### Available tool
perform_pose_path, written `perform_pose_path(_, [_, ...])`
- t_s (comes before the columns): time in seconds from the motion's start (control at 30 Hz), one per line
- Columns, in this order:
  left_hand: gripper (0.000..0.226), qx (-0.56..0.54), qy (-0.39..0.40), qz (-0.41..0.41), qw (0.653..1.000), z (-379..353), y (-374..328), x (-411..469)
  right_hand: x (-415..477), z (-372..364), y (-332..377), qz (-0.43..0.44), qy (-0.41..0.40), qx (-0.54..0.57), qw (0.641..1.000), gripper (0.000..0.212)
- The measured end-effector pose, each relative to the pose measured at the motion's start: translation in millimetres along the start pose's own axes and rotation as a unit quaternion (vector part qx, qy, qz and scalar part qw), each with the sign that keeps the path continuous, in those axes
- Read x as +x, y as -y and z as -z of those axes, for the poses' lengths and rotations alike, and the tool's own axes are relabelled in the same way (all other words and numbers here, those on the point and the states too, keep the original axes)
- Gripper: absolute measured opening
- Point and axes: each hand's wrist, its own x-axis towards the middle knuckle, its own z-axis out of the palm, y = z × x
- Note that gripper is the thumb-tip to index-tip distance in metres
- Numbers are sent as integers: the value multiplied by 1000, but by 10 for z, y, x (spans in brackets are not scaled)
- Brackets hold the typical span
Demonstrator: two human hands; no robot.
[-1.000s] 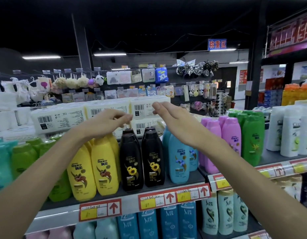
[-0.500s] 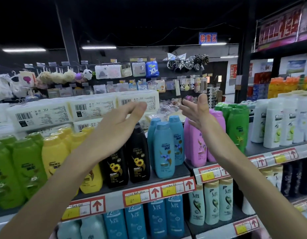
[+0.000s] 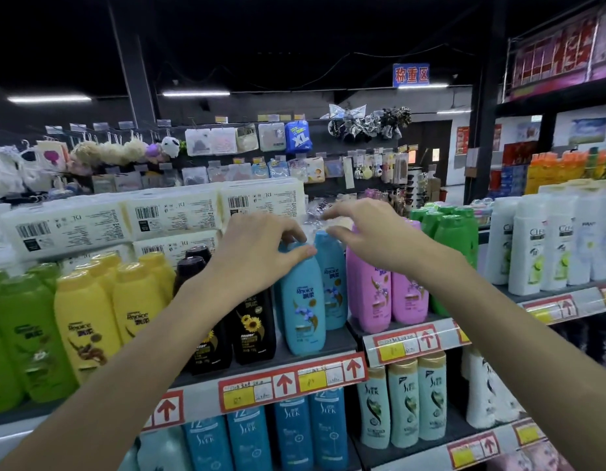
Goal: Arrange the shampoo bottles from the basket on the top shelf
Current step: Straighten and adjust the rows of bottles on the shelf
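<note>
Shampoo bottle (image 3: 303, 300), smooth blue plastic with rounded shoulders, stands upright at frame centre on the top shelf (image 3: 261, 367), label facing the viewer. Left hand (image 3: 257, 256) grip pinches its cap. Right hand (image 3: 373, 236) curls above a second blue bottle (image 3: 334, 283); whether its grip holds anything cannot be told. Black bottles (image 3: 250, 321) crowd the left side and pink bottles (image 3: 369, 294) the right.

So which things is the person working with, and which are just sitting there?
In the job: left hand gripping the front blue bottle; right hand at the back blue bottle; top shelf.
Just sitting there: yellow bottles, black bottles, pink bottles, white packs behind, pale green bottles below.
</note>
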Motion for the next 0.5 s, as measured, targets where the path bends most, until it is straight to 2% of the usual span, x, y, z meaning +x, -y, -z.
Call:
perform_pose_path(0.07, [37, -6, 9, 2, 1000, -18, 9, 7, 86, -42, -33, 16, 39, -61, 997, 36])
perform_pose_path(0.17, [36, -9, 14, -4, 1000, 15, 32, 20, 171, -81, -62, 20, 77, -91, 993, 37])
perform_pose_path(0.5, [35, -25, -20, -3, 999, 5, 132, -17, 349, -124, -50, 29, 88, -99, 991, 32])
